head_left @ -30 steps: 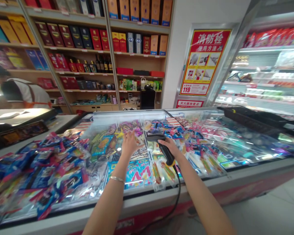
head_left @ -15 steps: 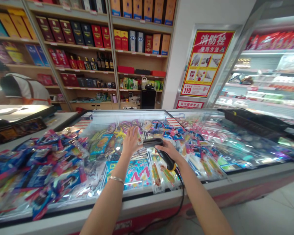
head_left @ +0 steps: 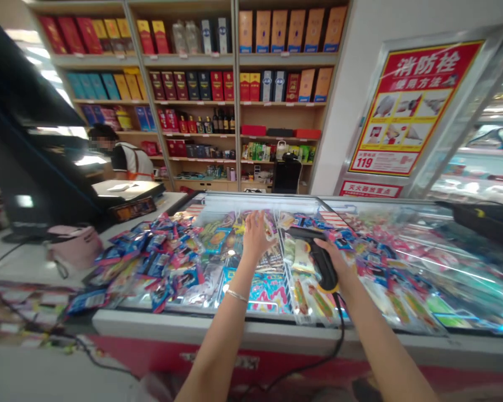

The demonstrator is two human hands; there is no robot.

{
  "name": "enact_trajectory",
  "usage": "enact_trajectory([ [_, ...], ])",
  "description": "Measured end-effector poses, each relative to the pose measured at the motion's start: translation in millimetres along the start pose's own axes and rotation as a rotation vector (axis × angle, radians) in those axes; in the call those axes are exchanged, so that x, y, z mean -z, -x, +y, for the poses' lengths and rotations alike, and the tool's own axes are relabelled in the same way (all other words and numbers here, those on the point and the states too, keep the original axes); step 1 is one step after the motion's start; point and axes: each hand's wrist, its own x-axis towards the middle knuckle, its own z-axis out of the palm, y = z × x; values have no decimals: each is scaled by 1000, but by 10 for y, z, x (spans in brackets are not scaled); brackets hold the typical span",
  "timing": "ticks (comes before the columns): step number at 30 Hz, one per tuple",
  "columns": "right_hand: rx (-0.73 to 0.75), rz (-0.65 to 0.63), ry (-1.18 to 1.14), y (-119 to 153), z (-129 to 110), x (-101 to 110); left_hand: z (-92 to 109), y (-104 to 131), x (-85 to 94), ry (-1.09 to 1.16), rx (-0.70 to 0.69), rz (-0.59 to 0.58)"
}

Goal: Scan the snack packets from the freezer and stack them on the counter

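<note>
left grip [head_left: 256,237]: half-spread, can't tell if holding | right grip [head_left: 337,259]: wrapped round scanner [head_left: 322,261], nose toward left grip | advise: steady aim, cable [head_left: 342,329] slack below right grip

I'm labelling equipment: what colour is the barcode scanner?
The barcode scanner is black with yellow trim; the head view shows it best.

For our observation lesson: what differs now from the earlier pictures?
The view has swung left, bringing the pink pouch into sight. Since half a second ago, the scanner has moved right, away from the left hand. The right hand still grips it; the left hand remains over the freezer.
</note>
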Motion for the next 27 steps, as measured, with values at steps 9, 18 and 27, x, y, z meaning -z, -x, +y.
enact_trajectory([
  [9,-145,-180,-69,108,260,-819,-889,225,1618,-175,66,284],
  [18,-311,-222,-259,-1,763,-2040,-2195,518,2196,-342,234,341],
  [27,-304,-346,-200,81,1107,-2316,-2523,944,1707,-470,398,80],
])
